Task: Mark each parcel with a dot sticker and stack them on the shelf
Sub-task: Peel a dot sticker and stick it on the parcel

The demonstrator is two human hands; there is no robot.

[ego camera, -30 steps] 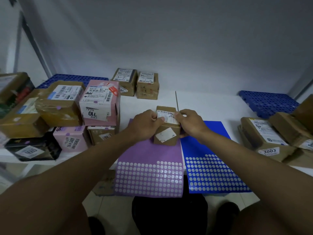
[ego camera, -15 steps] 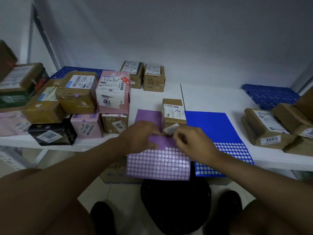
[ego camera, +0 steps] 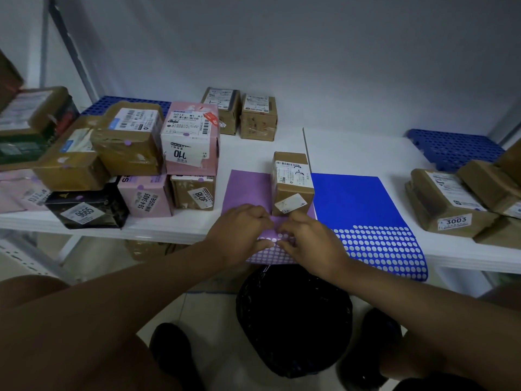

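A small brown parcel (ego camera: 291, 182) with white labels stands upright on the white shelf (ego camera: 352, 153), on the far part of a purple dot-sticker sheet (ego camera: 245, 190). Neither hand touches it. My left hand (ego camera: 239, 230) rests on the purple sheet just in front of the parcel, fingers curled, thumb holding the sheet near the shelf edge. My right hand (ego camera: 310, 241) meets it from the right, fingertips pinching at a dot in the sheet's top rows. The dot itself is hidden under my fingers. A blue dot-sticker sheet (ego camera: 355, 201) lies beside the purple one.
Marked parcels are piled at the left: a pink box (ego camera: 191, 139), a black box (ego camera: 84, 210), several brown ones. Two brown parcels (ego camera: 239, 114) stand at the back. More parcels (ego camera: 448, 204) lie at the right near a blue perforated pallet (ego camera: 454, 148). A black bin (ego camera: 293, 320) sits below.
Both hands let go of the small brown parcel, left it standing on the sheet, and moved down to the purple sheet's dot rows, where they now meet.
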